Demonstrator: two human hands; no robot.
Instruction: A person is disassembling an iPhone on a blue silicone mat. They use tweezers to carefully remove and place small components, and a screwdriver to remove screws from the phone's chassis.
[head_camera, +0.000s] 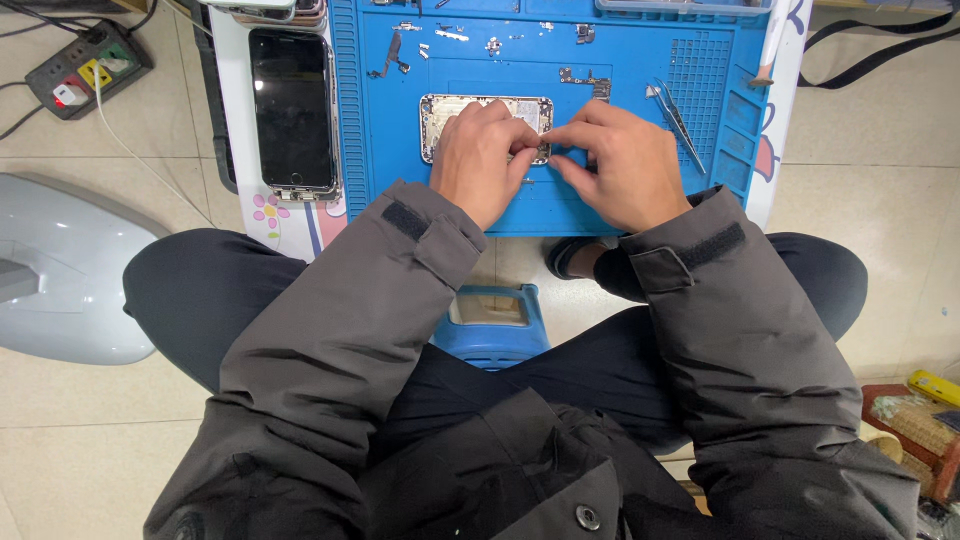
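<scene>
So, head view: both hands are working on an opened phone housing (487, 128) lying on the blue repair mat (620, 215). Left hand (485, 160) is pressing down on it, right hand (618, 165) is pinching something tiny at its edge. Tweezers (676, 120) are lying just right, black phone (292, 108) left.

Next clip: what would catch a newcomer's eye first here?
Both hands meet over an opened phone housing at the middle of a bright blue work mat: the left hand rests on it, the right hand pinches at its lower right edge. A dark-screened phone lies left of the mat, and tweezers lie on the mat's right.
</scene>
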